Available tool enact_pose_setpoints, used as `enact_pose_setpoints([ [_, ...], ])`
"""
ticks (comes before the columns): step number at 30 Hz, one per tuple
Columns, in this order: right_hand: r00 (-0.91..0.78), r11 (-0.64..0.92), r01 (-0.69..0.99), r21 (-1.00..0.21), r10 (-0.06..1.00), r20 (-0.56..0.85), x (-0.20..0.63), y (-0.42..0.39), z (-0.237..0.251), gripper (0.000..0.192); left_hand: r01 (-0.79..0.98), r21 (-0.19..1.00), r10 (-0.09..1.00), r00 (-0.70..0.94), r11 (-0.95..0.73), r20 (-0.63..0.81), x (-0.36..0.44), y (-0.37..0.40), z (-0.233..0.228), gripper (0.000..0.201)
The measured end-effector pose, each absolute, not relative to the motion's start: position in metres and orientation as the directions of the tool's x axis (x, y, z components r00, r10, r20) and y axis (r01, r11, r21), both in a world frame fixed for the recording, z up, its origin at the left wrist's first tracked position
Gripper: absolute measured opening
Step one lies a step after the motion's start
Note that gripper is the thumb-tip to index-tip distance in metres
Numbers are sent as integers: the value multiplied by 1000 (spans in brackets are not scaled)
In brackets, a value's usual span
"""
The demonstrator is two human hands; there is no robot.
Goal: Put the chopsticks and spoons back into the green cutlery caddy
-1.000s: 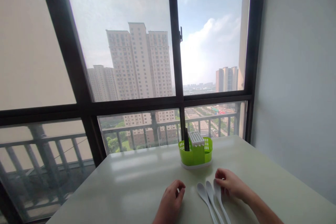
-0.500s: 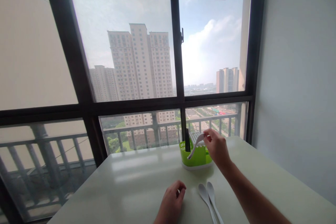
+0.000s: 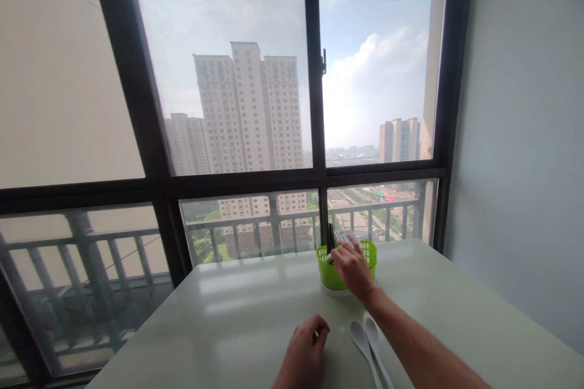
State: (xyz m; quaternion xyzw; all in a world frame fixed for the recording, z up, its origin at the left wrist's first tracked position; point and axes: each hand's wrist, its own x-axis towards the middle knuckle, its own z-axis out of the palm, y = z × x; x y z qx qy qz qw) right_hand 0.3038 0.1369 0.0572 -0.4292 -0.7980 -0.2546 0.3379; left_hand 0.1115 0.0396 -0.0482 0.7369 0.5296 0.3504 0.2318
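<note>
The right hand (image 3: 352, 267) reached out over the green caddy (image 3: 347, 268), a small rounded holder of glossy plastic with slotted, lattice-like walls, standing on a white base at the far middle of the table (image 3: 456, 310). The fingers were curled down at the caddy's rim around a white spoon (image 3: 329, 257), of which only a small end showed beside the knuckles; how firmly they gripped it could not be told. Dark slim sticks (image 3: 330, 234) stood upright in the caddy's left compartment, and a pale ribbed insert rose just behind the hand.

The left hand (image 3: 305, 354) rested on the table near its front edge, fingers folded loosely into a soft fist, holding nothing visible. Just to its right lay two white spoons (image 3: 367, 343), smooth plastic with oval bowls, side by side and touching, their bowls pointing toward the caddy. The table was pale and polished, mirroring the window's light.
</note>
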Motion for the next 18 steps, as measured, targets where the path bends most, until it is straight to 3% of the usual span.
enact_pose_setpoints([
  [10, -383, 597, 802, 35, 468, 796, 326, 107, 52, 32, 594, 722, 934, 203, -356, 294, 112, 38, -48, 19],
  [13, -263, 518, 843, -143, 629, 732, 339, 89, 42, 26, 592, 721, 933, 210, -360, 294, 111, 37, -48, 18],
  [16, -258, 407, 874, -266, 853, 454, 358, 79, 17, 22, 593, 721, 933, 211, -359, 291, 111, 37, -49, 18],
  [18, -289, 377, 862, -338, 914, 283, 371, 79, -6, 34, 591, 722, 933, 205, -359, 297, 111, 37, -50, 18],
])
